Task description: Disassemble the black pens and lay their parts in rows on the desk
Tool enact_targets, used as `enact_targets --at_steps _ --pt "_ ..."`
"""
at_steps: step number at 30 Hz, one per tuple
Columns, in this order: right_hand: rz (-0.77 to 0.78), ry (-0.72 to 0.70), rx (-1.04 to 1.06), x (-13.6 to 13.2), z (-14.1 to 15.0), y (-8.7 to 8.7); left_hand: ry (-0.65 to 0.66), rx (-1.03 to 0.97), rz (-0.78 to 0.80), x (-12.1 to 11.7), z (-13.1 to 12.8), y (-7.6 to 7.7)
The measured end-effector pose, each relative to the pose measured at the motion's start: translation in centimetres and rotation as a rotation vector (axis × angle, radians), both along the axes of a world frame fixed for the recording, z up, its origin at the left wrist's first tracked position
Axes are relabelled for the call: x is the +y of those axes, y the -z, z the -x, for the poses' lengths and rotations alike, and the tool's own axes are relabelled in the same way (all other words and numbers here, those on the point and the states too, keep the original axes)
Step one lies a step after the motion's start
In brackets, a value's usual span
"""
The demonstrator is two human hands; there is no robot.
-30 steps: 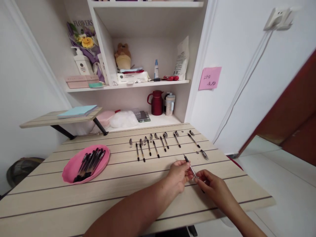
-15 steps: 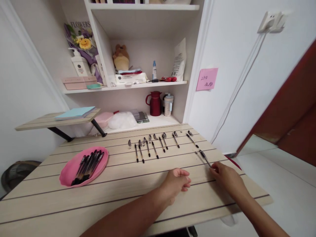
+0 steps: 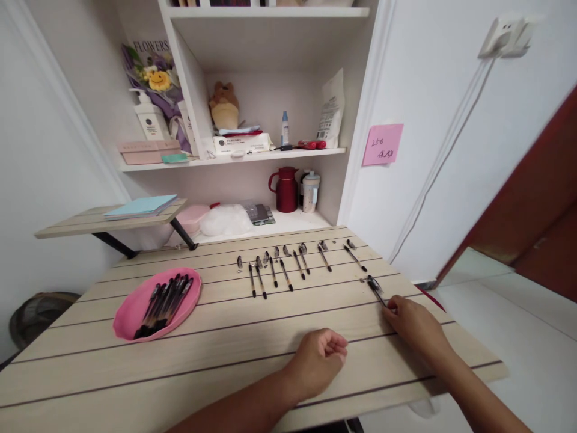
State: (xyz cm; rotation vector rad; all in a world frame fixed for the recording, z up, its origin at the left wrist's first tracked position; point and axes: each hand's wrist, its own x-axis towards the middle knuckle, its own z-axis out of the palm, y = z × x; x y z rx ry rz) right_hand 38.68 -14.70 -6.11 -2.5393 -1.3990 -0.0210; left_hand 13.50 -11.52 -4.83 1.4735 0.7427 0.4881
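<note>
Right hand (image 3: 417, 328), lower right of frame, pinches the near end of a dark pen (image 3: 379, 295) between thumb and fingers; the pen slants up and left, its far end at a clear-and-dark cap (image 3: 374, 282), can't tell if touching or just beside. Left hand (image 3: 318, 364), lower center, is released, fingers half curled inward, palm side partly hidden, near the wooden tabletop (image 3: 216, 367); can't tell if it rests on it. Row of pens (image 3: 286, 275) runs across mid-frame to right of center, all lying tilted, dark ends toward the bottom of the frame; loose caps (image 3: 240, 261) lie near their upper ends. Pink tray (image 3: 127, 308) at left holds a bundle of pens (image 3: 164, 304), side by side, slanting. Upper center: white shelves (image 3: 270, 157) with plush toy (image 3: 224, 108), and below it a red jug (image 3: 287, 191) beside a pale cup (image 3: 310, 192). Pink note (image 3: 383, 144) on the wall, upper right. Blue papers (image 3: 142, 205) on the small raised stand (image 3: 74, 222), left.
</note>
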Motion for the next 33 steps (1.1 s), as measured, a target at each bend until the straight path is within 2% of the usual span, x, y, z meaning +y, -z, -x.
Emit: enact_targets --at_steps 5,9,16,25,33 --pt "-0.005 0.039 -0.006 0.4 0.1 -0.9 -0.008 -0.012 -0.016 0.0 0.0 0.2" --pt "0.014 0.071 -0.055 2.0 0.0 -1.4 0.0 -0.006 -0.018 0.1 0.0 0.5" --pt "0.067 0.029 -0.087 4.4 -0.9 -0.8 -0.008 -0.019 0.009 0.3 0.0 0.6" --pt "0.046 -0.014 -0.055 4.6 -1.8 -1.4 0.002 -0.037 0.026 0.3 0.1 0.8" --pt "-0.009 0.01 -0.107 3.8 -2.1 -0.8 -0.018 -0.056 0.033 0.2 -0.1 1.4"
